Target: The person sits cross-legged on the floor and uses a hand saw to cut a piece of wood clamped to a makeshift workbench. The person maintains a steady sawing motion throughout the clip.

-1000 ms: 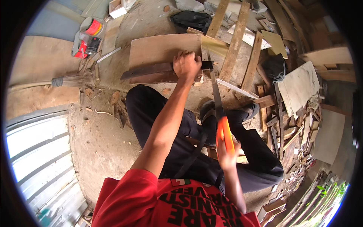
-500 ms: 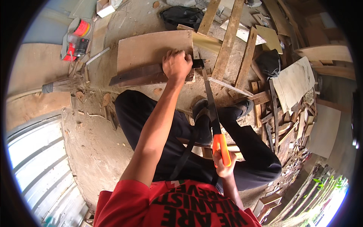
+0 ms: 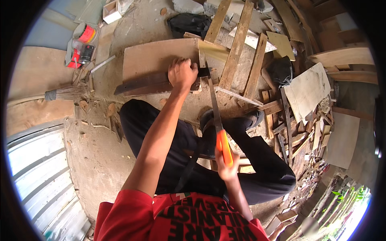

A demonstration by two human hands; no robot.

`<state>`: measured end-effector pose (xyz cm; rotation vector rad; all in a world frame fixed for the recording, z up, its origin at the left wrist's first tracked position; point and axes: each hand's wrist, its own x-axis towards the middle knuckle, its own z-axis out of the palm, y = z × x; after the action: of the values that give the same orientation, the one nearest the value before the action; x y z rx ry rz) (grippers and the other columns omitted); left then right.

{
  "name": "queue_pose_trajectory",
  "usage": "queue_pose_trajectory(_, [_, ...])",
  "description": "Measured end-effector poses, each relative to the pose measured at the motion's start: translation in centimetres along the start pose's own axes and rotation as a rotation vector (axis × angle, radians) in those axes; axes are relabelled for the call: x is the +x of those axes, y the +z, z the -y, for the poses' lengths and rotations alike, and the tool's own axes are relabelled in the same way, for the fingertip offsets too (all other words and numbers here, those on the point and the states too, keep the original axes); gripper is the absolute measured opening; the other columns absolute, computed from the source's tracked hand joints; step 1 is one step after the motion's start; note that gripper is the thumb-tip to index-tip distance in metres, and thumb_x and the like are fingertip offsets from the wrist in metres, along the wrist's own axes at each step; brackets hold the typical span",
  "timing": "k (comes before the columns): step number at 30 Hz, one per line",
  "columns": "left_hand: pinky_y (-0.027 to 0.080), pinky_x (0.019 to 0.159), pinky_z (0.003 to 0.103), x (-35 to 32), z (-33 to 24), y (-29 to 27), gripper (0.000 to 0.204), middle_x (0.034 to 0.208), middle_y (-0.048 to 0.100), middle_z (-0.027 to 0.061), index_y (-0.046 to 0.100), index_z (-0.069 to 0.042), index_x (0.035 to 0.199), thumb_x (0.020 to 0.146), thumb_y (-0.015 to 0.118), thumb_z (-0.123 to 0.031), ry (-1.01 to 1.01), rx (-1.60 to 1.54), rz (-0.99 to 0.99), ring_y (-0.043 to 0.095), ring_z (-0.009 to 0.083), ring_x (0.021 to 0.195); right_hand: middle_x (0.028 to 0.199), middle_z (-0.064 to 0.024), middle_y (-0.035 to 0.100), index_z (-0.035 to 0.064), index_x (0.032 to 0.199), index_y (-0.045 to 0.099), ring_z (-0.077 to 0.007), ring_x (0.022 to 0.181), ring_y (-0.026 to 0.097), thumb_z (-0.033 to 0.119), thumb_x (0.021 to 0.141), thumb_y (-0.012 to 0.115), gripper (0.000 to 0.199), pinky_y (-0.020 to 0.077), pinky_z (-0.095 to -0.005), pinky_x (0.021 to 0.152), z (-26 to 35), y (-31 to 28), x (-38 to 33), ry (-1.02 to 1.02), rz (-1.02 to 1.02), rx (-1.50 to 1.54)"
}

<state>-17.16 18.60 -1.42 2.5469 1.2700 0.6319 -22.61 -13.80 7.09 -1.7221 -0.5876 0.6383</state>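
Note:
My right hand (image 3: 227,168) is closed round the orange handle of a hand saw (image 3: 215,108). The blade slants away from me and lies against the right end of a dark wooden board (image 3: 140,83). My left hand (image 3: 183,74) grips this board near that end, fingers curled over it. Beneath the board is a pale brown wooden panel or box (image 3: 157,56), whose top it crosses along the near edge. A small splintered bit shows at the board's tip, just right of the blade.
Long planks (image 3: 237,46) lean beyond the saw, with a black bag (image 3: 283,70) to their right. Scrap wood (image 3: 301,138) is heaped on the right. At the left are paint cans (image 3: 84,33) and a twig broom (image 3: 66,92). My crossed legs (image 3: 265,160) lie below the blade.
The saw has moved forward, away from me, with my right hand. My left hand stays on the dark board. The whole view has shifted slightly.

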Motion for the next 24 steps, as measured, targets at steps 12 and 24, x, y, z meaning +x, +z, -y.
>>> queue_pose_trajectory(12, [0.05,0.084,0.044,1.0,-0.4,0.3,0.019,0.087,0.07,0.0112,0.07,-0.008,0.079,0.078,0.067,-0.026,0.042,0.017,-0.009,0.064,0.0296,0.096,0.055,-0.0111,0.049,-0.0019,0.07,0.055,-0.011,0.051,0.046,0.017,0.09,0.066,0.03,0.0399,-0.0362,0.049,1.8,4.5,12.5,0.04,-0.103,-0.058])
queue_pose_trajectory(24, [0.05,0.081,0.045,0.4,-0.5,-0.1,0.021,0.085,0.069,0.0102,0.068,-0.008,0.073,0.079,0.066,-0.027,0.002,0.037,-0.008,0.064,0.0305,0.089,0.058,-0.0106,0.058,-0.0003,0.082,0.063,-0.0216,0.05,0.058,0.015,0.091,0.066,0.017,0.0449,-0.0347,0.05,3.1,1.5,2.7,0.157,-0.115,0.001])
